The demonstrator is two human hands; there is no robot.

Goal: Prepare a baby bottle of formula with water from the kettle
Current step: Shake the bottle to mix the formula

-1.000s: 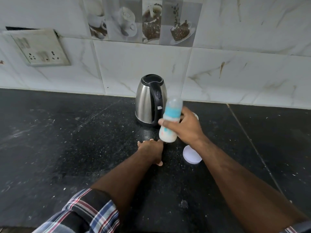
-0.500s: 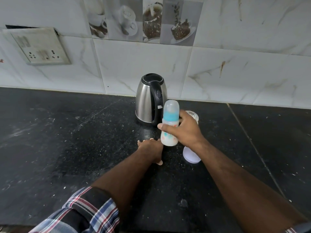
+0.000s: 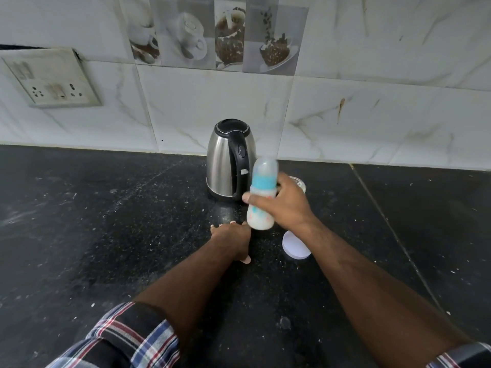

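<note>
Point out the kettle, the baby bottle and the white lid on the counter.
kettle [image 3: 221, 166], head view, on its steel body left of the handle.
baby bottle [image 3: 263, 181], head view, on its blue collar.
white lid [image 3: 295, 247], head view, on its flat top.

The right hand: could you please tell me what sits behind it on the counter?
Behind the right hand holding the baby bottle, only the rim of a clear container shows; its body and contents are covered. The kettle stands further left.

One kettle, one bottle, one lid, two hands.
</note>
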